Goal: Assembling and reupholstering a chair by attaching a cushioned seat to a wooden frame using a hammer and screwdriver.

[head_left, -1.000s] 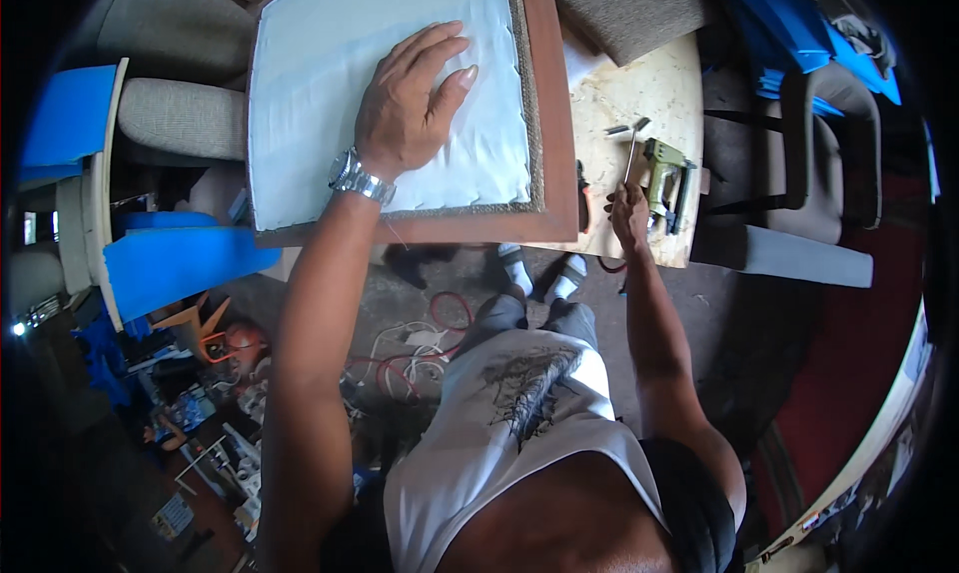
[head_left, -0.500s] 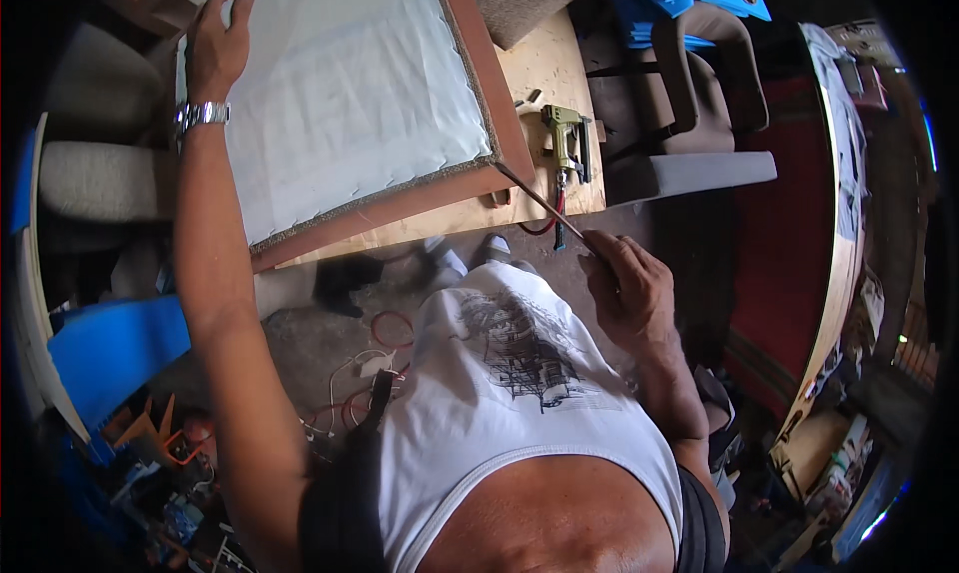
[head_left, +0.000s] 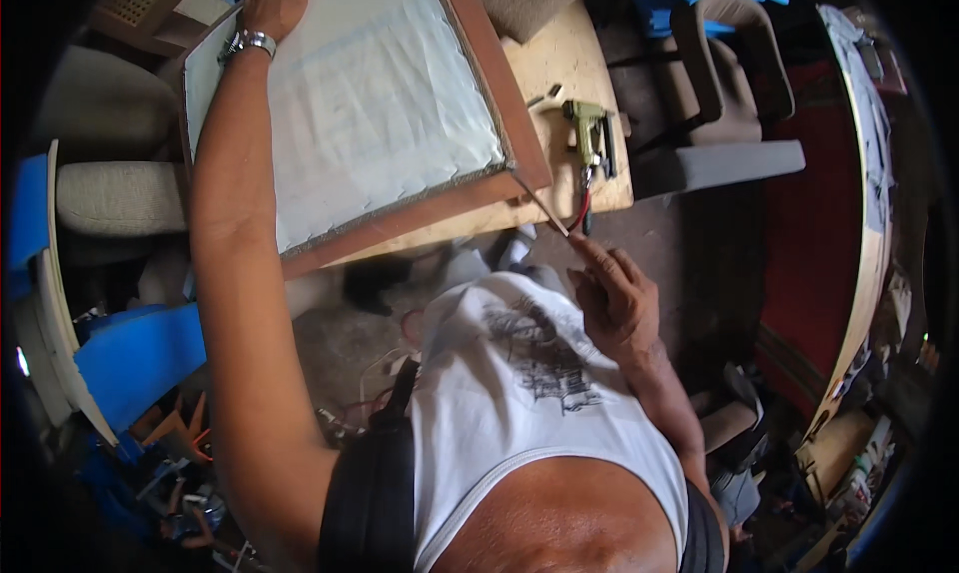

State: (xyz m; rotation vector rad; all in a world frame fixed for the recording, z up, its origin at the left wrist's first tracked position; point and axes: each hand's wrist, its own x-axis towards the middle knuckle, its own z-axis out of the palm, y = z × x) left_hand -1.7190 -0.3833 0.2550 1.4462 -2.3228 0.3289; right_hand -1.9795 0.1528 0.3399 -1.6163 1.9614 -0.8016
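- A cluttered workshop, with upholstered chairs (head_left: 727, 73) crowding a pale wooden tabletop (head_left: 569, 63), where a brown-framed panel (head_left: 370, 103) covered in whitish fabric lies.
- The left hand (head_left: 277, 8) rests palm down near the panel's far left edge, gripping nothing visible.
- The right hand (head_left: 621, 308) grips a slim tool (head_left: 544, 205), its tip at the panel's near right corner.
- A green staple gun (head_left: 587, 128) lies just beside the frame.
- A slip under pressure could tear the fabric or gouge the frame; a light left-hand hold might let the panel swivel.
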